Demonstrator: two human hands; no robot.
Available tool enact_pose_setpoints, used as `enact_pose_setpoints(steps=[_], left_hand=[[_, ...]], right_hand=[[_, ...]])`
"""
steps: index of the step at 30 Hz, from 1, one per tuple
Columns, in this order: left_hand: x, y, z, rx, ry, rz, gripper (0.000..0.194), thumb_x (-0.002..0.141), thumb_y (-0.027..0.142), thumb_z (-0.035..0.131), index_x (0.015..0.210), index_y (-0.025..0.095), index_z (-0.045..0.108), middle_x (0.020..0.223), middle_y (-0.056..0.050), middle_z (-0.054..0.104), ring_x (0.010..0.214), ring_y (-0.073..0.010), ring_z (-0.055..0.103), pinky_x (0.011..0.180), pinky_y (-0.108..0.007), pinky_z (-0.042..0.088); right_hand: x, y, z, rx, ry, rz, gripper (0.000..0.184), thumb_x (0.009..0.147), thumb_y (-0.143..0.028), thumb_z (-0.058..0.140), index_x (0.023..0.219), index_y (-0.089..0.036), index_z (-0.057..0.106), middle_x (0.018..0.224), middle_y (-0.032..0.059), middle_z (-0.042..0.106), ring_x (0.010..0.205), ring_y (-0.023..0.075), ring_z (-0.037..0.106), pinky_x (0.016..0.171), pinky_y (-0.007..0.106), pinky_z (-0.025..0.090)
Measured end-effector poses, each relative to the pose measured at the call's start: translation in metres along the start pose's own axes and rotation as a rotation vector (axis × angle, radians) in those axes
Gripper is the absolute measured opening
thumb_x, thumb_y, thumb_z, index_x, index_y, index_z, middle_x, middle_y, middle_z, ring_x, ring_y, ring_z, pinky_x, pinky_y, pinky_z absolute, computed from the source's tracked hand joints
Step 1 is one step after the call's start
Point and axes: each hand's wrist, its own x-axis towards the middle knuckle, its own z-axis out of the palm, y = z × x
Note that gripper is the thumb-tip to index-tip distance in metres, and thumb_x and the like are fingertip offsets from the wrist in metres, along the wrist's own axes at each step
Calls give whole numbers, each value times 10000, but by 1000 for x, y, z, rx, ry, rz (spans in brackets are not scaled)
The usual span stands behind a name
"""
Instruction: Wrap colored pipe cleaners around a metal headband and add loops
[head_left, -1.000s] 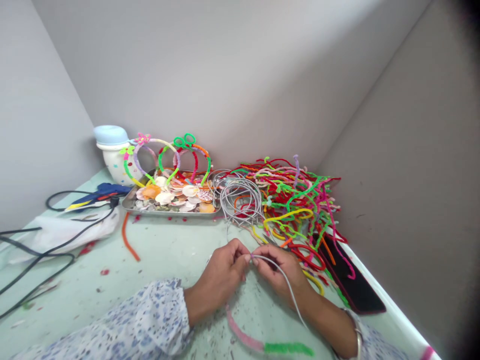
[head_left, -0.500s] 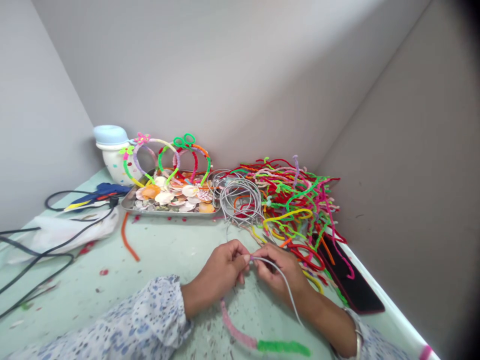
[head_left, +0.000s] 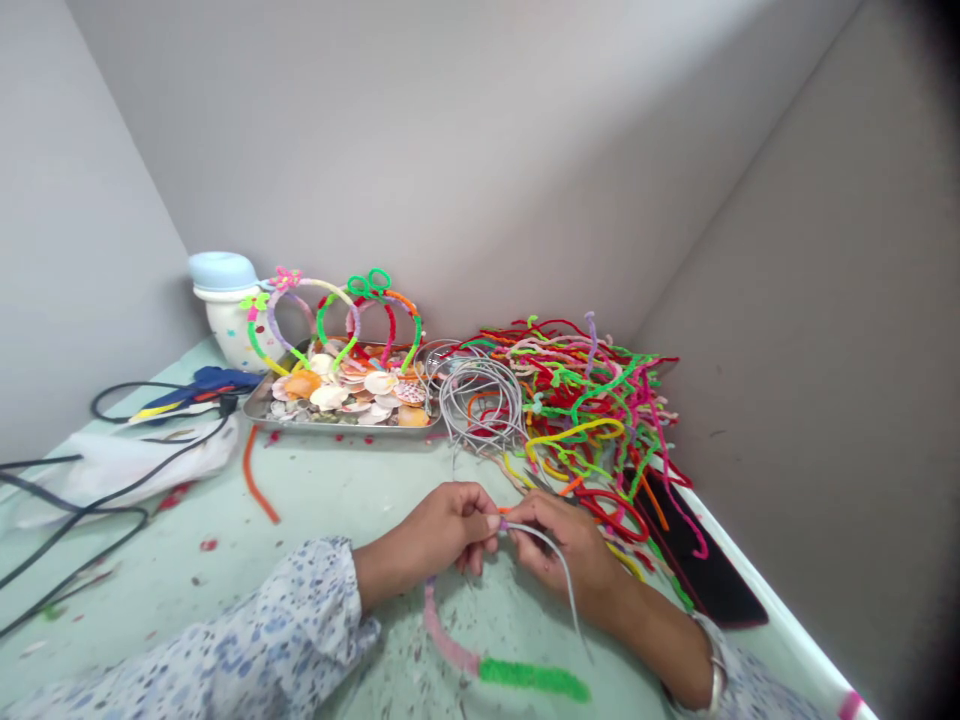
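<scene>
My left hand [head_left: 459, 525] is closed in a pinch on a grey wire [head_left: 562, 565] partly wrapped in pipe cleaner. From below that hand the wrapped part curves down and right, with a pink stretch [head_left: 444, 638] and a green end [head_left: 534, 678]. A small purple wrap [head_left: 503, 524] shows between my fingertips. My right hand [head_left: 566, 545] is closed too, its thumb and forefinger pinching at the purple wrap, while the bare grey wire bends over that hand and down toward the table. The middle of the wrapped part is hidden behind my left hand.
A metal tray [head_left: 345, 428] of shells holds finished pipe-cleaner headbands [head_left: 319, 282]. Beside it lie a grey wire coil [head_left: 480, 400], a tangled pipe-cleaner pile [head_left: 600, 390], red-handled scissors [head_left: 619, 512] and a black flat case [head_left: 705, 560]. At left are a blue glue gun [head_left: 217, 382], cables and a white jar [head_left: 232, 325].
The pink and green end has swung left and slightly up. The bare wire's free end has shifted a little left. Both hands keep their pinch, with more purple wrap showing.
</scene>
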Motion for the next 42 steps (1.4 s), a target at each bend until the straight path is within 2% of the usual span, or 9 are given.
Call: enact_pose_setpoints(steps=[6,18,22,25,29,34,36,38,42], left_hand=[[-1,2,-5,6,-58,-21,228,728,365,603,734,152,523,596,28,594,382,-53,493,386,-179,330],[-3,12,-11,62,-216,-134,173,687,311,621,702,156,546,568,29,586,383,-61,481,392,-187,335],[-3,9,-7,71,-152,-69,171,713,314,595,692,159,527,533,41,546,381,-60,461,399,-190,331],[-1,1,0,91,-6,32,158,778,311,527,712,171,500,453,65,475,364,-60,408,384,-180,301],[1,-7,4,49,87,123,122,811,288,499,773,173,490,537,61,498,391,-56,415,384,-173,296],[4,-13,4,3,164,154,119,821,288,503,798,174,485,618,47,517,421,-54,443,404,-175,310],[5,-15,4,13,192,161,112,825,281,499,797,173,490,617,44,516,424,-56,441,408,-175,304],[6,-16,5,25,210,172,115,831,283,494,803,172,498,608,41,519,427,-60,437,411,-177,302],[5,-14,5,30,215,200,121,827,290,514,802,172,504,586,45,509,443,-68,434,421,-179,298]], right_hand=[[3,-2,-4,-74,-12,-123,196,805,-85,502,912,-193,625,769,54,649,694,162,595,633,268,477],[-2,4,-19,-348,-252,-411,242,896,-114,463,1060,-184,626,865,88,685,773,197,615,646,309,466],[1,5,-19,-381,-210,-427,241,904,-117,470,1073,-181,630,878,91,690,774,198,618,664,321,483],[5,8,-17,-402,-75,-352,214,895,-135,512,1051,-198,642,953,93,683,879,215,615,775,365,488],[9,13,-15,-458,180,-259,305,854,-83,519,1107,-224,615,1108,98,622,1037,239,566,872,419,467],[6,9,-18,-459,491,-220,348,782,-28,542,1067,-218,605,1064,95,600,1016,250,559,874,427,452],[4,3,-17,-296,476,-141,221,807,-80,552,982,-204,606,950,73,613,901,220,582,803,372,472],[3,-3,-14,-83,337,52,68,857,-175,532,847,-191,597,790,39,603,737,182,576,671,305,468],[8,-8,-7,296,44,459,303,912,-366,463,705,-175,576,581,-8,546,537,138,512,520,249,399]])
